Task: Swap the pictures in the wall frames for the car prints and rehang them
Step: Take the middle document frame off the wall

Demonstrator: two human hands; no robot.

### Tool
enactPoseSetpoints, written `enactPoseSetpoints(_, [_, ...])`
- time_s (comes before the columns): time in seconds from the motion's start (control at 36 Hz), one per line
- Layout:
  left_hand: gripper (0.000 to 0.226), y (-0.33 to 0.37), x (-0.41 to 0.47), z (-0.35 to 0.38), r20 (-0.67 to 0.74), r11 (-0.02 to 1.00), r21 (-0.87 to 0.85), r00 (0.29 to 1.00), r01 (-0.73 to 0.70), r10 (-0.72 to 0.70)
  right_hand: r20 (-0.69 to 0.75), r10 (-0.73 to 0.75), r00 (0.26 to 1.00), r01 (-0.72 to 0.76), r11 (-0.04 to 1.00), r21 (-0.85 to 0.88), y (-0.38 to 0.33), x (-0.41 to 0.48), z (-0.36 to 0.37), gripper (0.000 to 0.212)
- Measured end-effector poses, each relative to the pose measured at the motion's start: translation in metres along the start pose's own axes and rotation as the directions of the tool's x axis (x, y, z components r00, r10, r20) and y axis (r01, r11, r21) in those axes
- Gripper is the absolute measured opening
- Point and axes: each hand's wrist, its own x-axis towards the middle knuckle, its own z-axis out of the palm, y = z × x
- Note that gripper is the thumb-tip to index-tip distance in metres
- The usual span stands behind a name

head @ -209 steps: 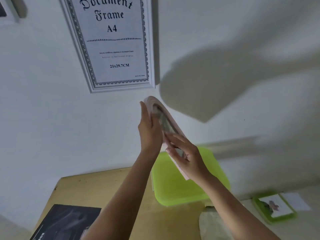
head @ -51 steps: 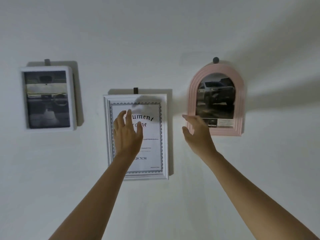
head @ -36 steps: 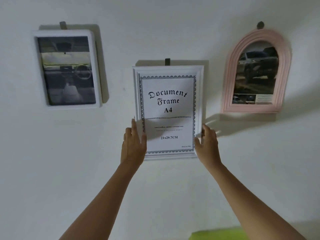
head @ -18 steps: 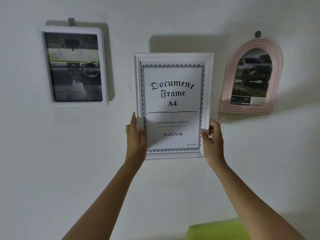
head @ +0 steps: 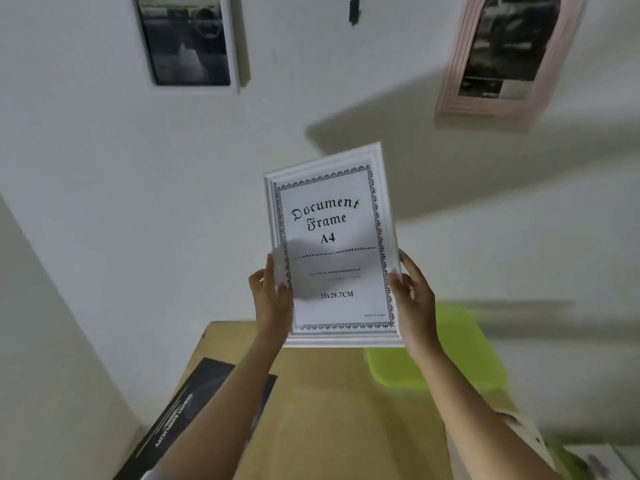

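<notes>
The person held the white document frame (head: 332, 251) out in front of the wall, off the bare hook (head: 354, 11) and tilted a bit. The left hand (head: 272, 299) gripped its left edge and the right hand (head: 414, 299) its right edge, low down with thumbs on the front (two hands probably so it wouldn't tip or slip). It showed the stock "Document Frame A4" insert, so the swap wasn't done on this one. The white frame (head: 187, 39) and pink arched frame (head: 509, 57) hung on the wall with what looked like car shots, though blurry. Below was the wooden table (head: 329, 410) with a dark sheet (head: 194, 410), a sensible spot for opening the frame up.
</notes>
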Motion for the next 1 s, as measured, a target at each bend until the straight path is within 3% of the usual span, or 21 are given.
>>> enactPoseSetpoints(0.11, [0.046, -0.004, -0.048, 0.004, -0.080, 0.999, 0.017, 0.996, -0.030, 0.032, -0.025, 0.051, 0.998, -0.054, 0.989, -0.138, 0.022, -0.060, -0.010, 0.037])
enactPoseSetpoints(0.19, [0.041, 0.020, -0.070, 0.009, 0.008, 0.996, -0.073, 0.998, -0.056, 0.057, -0.043, 0.049, 0.998, -0.060, 0.956, -0.286, 0.031, -0.096, -0.014, 0.038])
enactPoseSetpoints(0.33, [0.063, 0.048, -0.079, 0.020, 0.231, 0.997, -0.071, 0.973, 0.029, -0.012, -0.033, -0.088, 0.996, 0.050, 0.795, -0.605, 0.027, -0.134, -0.011, 0.042])
enactPoseSetpoints(0.42, [0.076, 0.054, -0.080, 0.019, 0.244, 0.991, -0.115, 0.969, 0.064, -0.034, 0.048, -0.192, 0.980, 0.171, 0.698, -0.696, 0.021, -0.145, -0.004, 0.044])
enactPoseSetpoints(0.58, [0.075, 0.038, -0.069, -0.003, 0.154, 0.986, -0.119, 0.983, 0.118, -0.099, 0.185, -0.272, 0.945, 0.311, 0.557, -0.770, 0.015, -0.148, 0.022, 0.036])
enactPoseSetpoints(0.67, [0.070, 0.024, -0.064, -0.022, 0.113, 0.975, -0.137, 0.981, 0.175, -0.160, 0.248, -0.297, 0.922, 0.376, 0.534, -0.758, 0.018, -0.149, 0.044, 0.033])
enactPoseSetpoints(0.78, [0.068, -0.006, -0.054, -0.050, 0.047, 0.965, -0.179, 0.981, 0.191, -0.186, 0.298, -0.260, 0.919, 0.394, 0.554, -0.733, 0.024, -0.160, 0.081, 0.044])
enactPoseSetpoints(1.0, [0.063, -0.059, -0.036, -0.101, 0.001, 0.967, -0.154, 0.979, 0.202, -0.204, 0.374, -0.145, 0.916, 0.374, 0.648, -0.664, 0.036, -0.190, 0.139, 0.039])
